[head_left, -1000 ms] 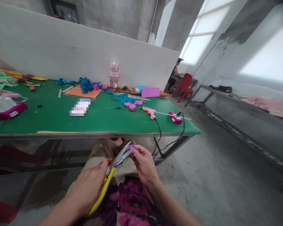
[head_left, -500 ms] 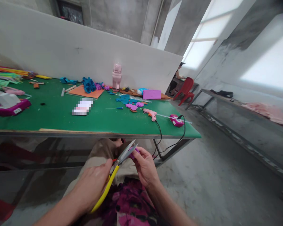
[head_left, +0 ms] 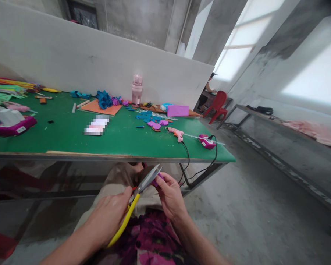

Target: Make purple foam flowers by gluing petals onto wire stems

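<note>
My left hand (head_left: pixel 111 211) is closed around the yellow handles of a pair of scissors (head_left: pixel 123 225), above my lap. The scissor blades point up and to the right, parted slightly at the tips. Between the fingertips of my right hand (head_left: pixel 169 195) is a small purple piece (head_left: pixel 157 179) of sheet material, right against the blades. My fingers cover part of that piece, so its full outline is hidden. Both hands are below the front edge of the green table (head_left: pixel 121 143).
On the table are a pink glue gun (head_left: pixel 176 133) with a cord over the edge, a screwdriver-like tool (head_left: pixel 139 127), purple cut pieces (head_left: pixel 154 125), blue curled pieces (head_left: pixel 104 99), a pink bottle (head_left: pixel 137 90) and a tissue box (head_left: pixel 15 127). A person sits far behind, near a red chair (head_left: pixel 217 105).
The scissor blades have drawn a little closer together beside the purple piece. Both hands stay in nearly the same place.
</note>
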Action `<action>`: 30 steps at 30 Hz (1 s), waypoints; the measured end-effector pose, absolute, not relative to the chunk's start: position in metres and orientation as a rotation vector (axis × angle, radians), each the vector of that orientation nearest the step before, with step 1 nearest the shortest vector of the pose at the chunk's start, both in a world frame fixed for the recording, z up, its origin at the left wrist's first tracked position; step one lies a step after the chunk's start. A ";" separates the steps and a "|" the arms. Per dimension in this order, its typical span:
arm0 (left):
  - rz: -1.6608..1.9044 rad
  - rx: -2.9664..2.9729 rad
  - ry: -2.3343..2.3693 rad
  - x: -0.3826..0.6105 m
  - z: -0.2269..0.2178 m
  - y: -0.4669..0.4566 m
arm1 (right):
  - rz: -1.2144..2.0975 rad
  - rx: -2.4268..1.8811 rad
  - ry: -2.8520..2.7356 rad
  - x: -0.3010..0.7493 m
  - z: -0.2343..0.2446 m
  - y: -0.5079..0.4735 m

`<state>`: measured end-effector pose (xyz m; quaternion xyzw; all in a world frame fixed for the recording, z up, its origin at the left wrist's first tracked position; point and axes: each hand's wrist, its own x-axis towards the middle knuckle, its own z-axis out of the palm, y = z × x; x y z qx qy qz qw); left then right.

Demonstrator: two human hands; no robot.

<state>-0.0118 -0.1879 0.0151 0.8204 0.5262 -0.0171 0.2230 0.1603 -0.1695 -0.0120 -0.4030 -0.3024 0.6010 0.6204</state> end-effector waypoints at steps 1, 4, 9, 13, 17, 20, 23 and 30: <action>-0.049 2.267 1.450 -0.012 0.016 -0.188 | 1.386 -0.923 -0.691 0.160 -0.012 -0.170; -0.051 2.274 1.447 -0.012 0.016 -0.189 | 1.396 -0.921 -0.680 0.161 -0.013 -0.169; -0.036 2.278 1.433 -0.015 0.013 -0.190 | 1.404 -0.937 -0.686 0.162 -0.014 -0.169; -0.005 2.247 1.432 -0.015 0.010 -0.190 | 1.416 -0.936 -0.681 0.161 -0.014 -0.170; 0.066 2.208 1.394 -0.014 0.008 -0.189 | 1.427 -0.939 -0.681 0.161 -0.014 -0.169; 0.155 2.168 1.357 -0.016 0.005 -0.189 | 1.438 -0.943 -0.691 0.163 -0.015 -0.169; 0.256 2.144 1.315 -0.025 0.003 -0.187 | 1.473 -0.978 -0.744 0.166 -0.015 -0.169; 0.199 2.141 1.259 -0.054 0.012 -0.187 | 1.564 -1.082 -0.960 0.171 -0.009 -0.173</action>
